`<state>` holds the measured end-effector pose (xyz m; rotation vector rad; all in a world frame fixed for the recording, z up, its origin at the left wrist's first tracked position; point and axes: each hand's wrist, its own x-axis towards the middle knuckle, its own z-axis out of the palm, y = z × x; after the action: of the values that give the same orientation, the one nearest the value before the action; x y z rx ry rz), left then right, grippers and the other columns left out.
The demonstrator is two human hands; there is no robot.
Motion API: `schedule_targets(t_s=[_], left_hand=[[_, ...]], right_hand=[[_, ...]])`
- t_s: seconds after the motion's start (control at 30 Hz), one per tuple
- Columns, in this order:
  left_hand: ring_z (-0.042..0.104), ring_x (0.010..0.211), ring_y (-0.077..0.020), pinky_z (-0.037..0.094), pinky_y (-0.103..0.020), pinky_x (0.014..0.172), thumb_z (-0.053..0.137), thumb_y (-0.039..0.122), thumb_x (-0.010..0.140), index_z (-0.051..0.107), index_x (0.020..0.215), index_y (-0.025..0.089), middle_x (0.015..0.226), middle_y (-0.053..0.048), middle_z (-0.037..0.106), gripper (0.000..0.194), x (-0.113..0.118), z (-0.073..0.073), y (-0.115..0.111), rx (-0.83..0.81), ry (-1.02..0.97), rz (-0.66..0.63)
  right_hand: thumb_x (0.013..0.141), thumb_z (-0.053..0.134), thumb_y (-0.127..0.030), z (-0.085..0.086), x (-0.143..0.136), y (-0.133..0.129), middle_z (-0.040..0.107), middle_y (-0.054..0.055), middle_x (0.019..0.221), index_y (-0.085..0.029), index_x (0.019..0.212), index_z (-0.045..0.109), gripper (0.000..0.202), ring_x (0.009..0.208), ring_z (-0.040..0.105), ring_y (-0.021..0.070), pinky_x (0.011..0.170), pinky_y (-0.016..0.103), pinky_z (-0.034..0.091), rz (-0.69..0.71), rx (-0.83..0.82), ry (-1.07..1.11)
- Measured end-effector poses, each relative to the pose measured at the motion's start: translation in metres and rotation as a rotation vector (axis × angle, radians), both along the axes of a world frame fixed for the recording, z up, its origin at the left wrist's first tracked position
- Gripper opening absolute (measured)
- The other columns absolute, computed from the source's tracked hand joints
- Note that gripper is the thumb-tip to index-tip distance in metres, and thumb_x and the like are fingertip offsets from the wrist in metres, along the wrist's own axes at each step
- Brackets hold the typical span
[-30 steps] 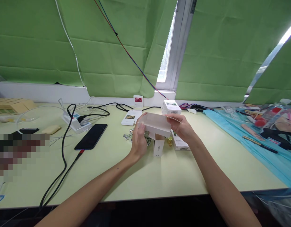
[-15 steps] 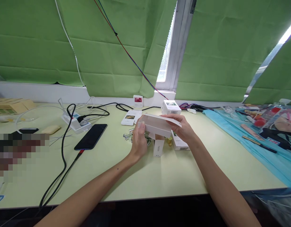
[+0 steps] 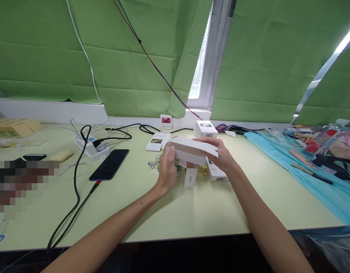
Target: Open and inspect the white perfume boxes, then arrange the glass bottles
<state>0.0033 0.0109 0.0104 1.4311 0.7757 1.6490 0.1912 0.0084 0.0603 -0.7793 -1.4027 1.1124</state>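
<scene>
A white cardboard box [image 3: 189, 154] is held above the table between both hands, with a flap along its top and another flap hanging down below. My left hand [image 3: 167, 168] grips its left end, thumb on the near side. At the right end, my right hand [image 3: 217, 151] pinches the box; part of its fingers is behind the cardboard. Under and behind the box lie shiny metal pieces [image 3: 154, 163], partly hidden, and small yellow pieces [image 3: 203, 170]. Close by my right hand sit a white printed box [image 3: 216, 172] and another white box [image 3: 205, 129] farther back.
A flattened white carton [image 3: 156, 141] lies behind my left hand. To the left are a black phone [image 3: 109, 164] on a cable and a white power strip [image 3: 92, 148]. Blue sheeting [image 3: 294, 167] with a pen [image 3: 311, 173] covers the right side. A blurred-out area is at far left.
The box's top flap has lifted slightly, so a little more of the inside shows. Both hands keep nearly the same place.
</scene>
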Motion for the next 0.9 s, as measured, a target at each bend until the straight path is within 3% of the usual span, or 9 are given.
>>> schedule_targets(t_s=[0.27, 0.5, 0.9], left_hand=[[0.062, 0.108, -0.0254, 0.049, -0.039, 0.096, 0.045, 0.068, 0.095, 0.065, 0.112, 0.024, 0.113, -0.007, 0.069, 0.051, 0.0, -0.001, 0.001, -0.008, -0.005, -0.003], [0.06, 0.117, -0.0269, 0.049, -0.04, 0.099, 0.044, 0.068, 0.096, 0.065, 0.119, 0.026, 0.122, -0.007, 0.067, 0.053, 0.0, 0.003, -0.001, 0.011, 0.011, -0.006], [0.06, 0.122, -0.0256, 0.047, -0.038, 0.102, 0.042, 0.066, 0.098, 0.062, 0.127, 0.025, 0.129, -0.008, 0.066, 0.053, 0.001, 0.009, -0.007, 0.014, 0.044, -0.022]], right_hand=[[0.051, 0.094, -0.055, -0.003, 0.001, 0.003, 0.078, 0.006, 0.114, -0.03, 0.091, 0.084, 0.049, 0.114, 0.067, 0.0312, 0.093, 0.042, 0.054, 0.024, 0.01, 0.01], [0.057, 0.093, -0.044, -0.003, 0.001, 0.004, 0.078, 0.004, 0.113, -0.031, 0.09, 0.084, 0.037, 0.113, 0.067, 0.0307, 0.091, 0.041, 0.054, 0.014, -0.002, 0.006], [0.065, 0.088, -0.045, -0.006, 0.001, 0.005, 0.078, 0.004, 0.113, -0.031, 0.091, 0.084, 0.03, 0.112, 0.068, 0.0289, 0.089, 0.039, 0.056, 0.014, -0.037, 0.023]])
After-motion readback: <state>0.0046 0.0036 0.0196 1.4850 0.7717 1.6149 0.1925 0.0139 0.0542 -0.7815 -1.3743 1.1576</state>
